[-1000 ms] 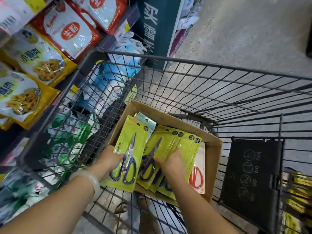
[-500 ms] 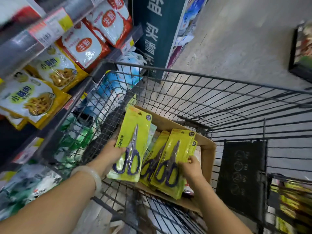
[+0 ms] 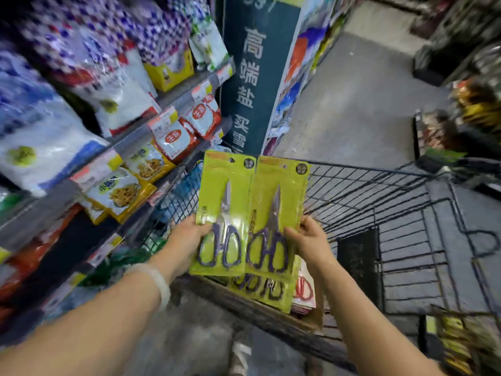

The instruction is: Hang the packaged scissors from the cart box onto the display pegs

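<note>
While both hands grip one scissors pack each, left hand (image 3: 189, 237) and right hand (image 3: 306, 240) raised above cart box (image 3: 271, 318): nothing hung, pegs unseen, more packs (image 3: 260, 291) remain.

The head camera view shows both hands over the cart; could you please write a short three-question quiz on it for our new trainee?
1. True or false: the left hand and the right hand each hold a green scissors pack.
2. Multiple choice: the handles of the scissors in the left-hand pack are A) red, B) dark blue, C) white.
3. Fill in: more packs lie in the cardboard ___ in the cart.

Key: 1 true; 2 B; 3 box.
</note>
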The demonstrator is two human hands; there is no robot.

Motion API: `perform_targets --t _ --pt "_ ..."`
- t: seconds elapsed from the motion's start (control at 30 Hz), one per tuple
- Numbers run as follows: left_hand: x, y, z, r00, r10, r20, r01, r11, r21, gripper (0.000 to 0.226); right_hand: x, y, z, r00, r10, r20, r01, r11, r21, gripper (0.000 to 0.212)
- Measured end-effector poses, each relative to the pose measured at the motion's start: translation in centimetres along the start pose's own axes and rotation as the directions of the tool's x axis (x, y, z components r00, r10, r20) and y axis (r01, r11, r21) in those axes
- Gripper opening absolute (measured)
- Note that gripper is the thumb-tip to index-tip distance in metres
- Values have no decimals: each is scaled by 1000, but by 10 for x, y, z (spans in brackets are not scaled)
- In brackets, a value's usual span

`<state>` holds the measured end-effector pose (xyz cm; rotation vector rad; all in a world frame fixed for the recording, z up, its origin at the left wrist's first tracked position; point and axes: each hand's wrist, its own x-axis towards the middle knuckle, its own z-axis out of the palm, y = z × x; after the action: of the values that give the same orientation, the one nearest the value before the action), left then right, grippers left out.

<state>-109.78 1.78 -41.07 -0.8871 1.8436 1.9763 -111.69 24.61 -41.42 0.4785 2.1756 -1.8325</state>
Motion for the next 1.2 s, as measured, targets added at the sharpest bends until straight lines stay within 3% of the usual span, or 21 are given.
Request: perform_targets --t 0.13,0.2,0.5,0.63,0.93,1.07,1.2 --pt "-40 -3 -37 998 47 -28 -49 997 -65 17 -42 -21 16 996 -14 83 16 1000 -24 15" --pt "-67 -6 -54 996 59 -67 -64 995 -74 10 -62 -26 26 990 -33 136 39 998 -42 15" --pt "-200 -80 -125 935 56 -350 -169 939 -301 25 -164 -29 81 869 -131 478 214 969 -125 12" --pt "-270 -132 -163 891 0 -454 -193 906 -377 15 -219 -10 120 787 -99 609 234 961 -146 17" --pt "-445 -258 -276 656 -126 -745 -357 817 -452 15 -394 20 249 483 -39 875 393 902 -177 12" --pt "-535 -325 -327 558 -201 -805 -412 775 -479 12 -499 45 299 354 -41 934 432 893 -125 22" --pt "-628 -385 -377 482 -259 -837 -442 753 -488 17 -605 81 347 219 -34 975 516 852 -86 17"
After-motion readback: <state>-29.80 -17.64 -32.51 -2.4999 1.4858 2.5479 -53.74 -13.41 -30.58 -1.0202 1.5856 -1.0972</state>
